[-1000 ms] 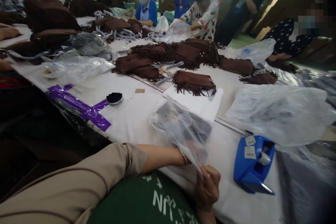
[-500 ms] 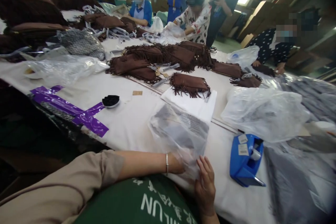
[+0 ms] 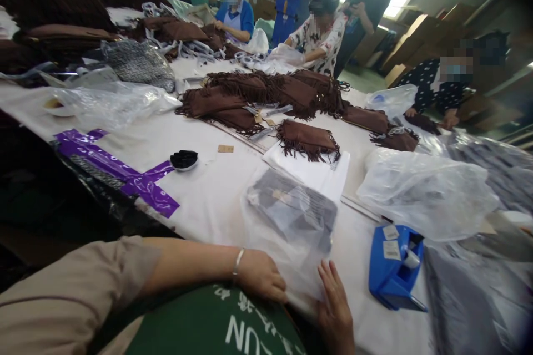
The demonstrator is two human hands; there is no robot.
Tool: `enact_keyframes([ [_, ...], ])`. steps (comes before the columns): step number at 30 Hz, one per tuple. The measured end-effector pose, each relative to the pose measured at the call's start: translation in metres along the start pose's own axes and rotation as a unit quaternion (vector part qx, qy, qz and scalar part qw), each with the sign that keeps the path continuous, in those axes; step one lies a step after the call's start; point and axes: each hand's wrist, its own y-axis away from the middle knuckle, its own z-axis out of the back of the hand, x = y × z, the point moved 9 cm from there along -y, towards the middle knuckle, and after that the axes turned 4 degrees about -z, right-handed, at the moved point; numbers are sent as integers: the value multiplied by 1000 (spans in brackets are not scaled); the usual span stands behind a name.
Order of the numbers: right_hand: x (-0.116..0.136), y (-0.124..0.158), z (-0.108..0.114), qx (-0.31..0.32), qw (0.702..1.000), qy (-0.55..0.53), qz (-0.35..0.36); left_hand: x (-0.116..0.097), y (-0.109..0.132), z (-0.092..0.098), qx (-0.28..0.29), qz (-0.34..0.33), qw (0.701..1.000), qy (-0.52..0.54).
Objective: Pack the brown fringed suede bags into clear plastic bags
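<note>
A clear plastic bag (image 3: 291,216) with a grey item inside lies flat on the white table (image 3: 208,188) right before me. My left hand (image 3: 262,280) rests on the bag's near left corner, fingers curled down over its edge. Pressed flat on the near right edge of the bag is my right hand (image 3: 335,310), fingers stretched out. A silver bracelet (image 3: 238,262) circles my left wrist. To the right of the bag stands a blue tape dispenser (image 3: 395,266).
Brown fringed bags (image 3: 308,138) lie in piles across the table's middle. A large crumpled plastic bag (image 3: 425,194) sits at the right. Purple tape strips (image 3: 116,169) and a small black dish (image 3: 184,159) lie at the left. Several people work at the far side.
The plastic bag, held up a second ago, now lies flat on the table. My right hand has uncurled and lies flat; my left hand has drawn back to the near corner.
</note>
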Motion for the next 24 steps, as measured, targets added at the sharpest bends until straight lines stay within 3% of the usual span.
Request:
enact_keyframes([
  [2, 2, -5, 2, 15, 1000, 12, 13, -6, 21, 26, -19, -46, 999, 11],
  [3, 4, -9, 3, 20, 999, 21, 19, 1, 30, 38, -29, -31, 999, 4],
  [5, 5, -15, 3, 35, 998, 39, 35, 33, 45, 52, -30, 68, 997, -32],
  [7, 4, -19, -2, 67, 995, 50, 60, 66, 65, 51, 1, 166, 984, -69],
  [10, 4, -19, -13, 137, 982, 35, 123, 91, 97, 32, 76, 202, 972, -87],
  [12, 0, -18, -20, 192, 973, 11, 130, 95, 118, 23, 124, 201, 969, -71],
  [15, -10, -21, -25, 263, 963, -33, 57, 91, 134, 31, 139, 201, 970, -15],
  [19, -11, -20, -14, 330, 940, -78, -22, 75, 128, 41, 150, 154, 974, 79],
  [22, -13, -18, -3, 369, 925, -77, -39, 74, 127, 28, 188, 129, 964, 139],
  [24, -19, -21, 1, 368, 927, -57, -36, 84, 126, 21, 173, 127, 965, 148],
])
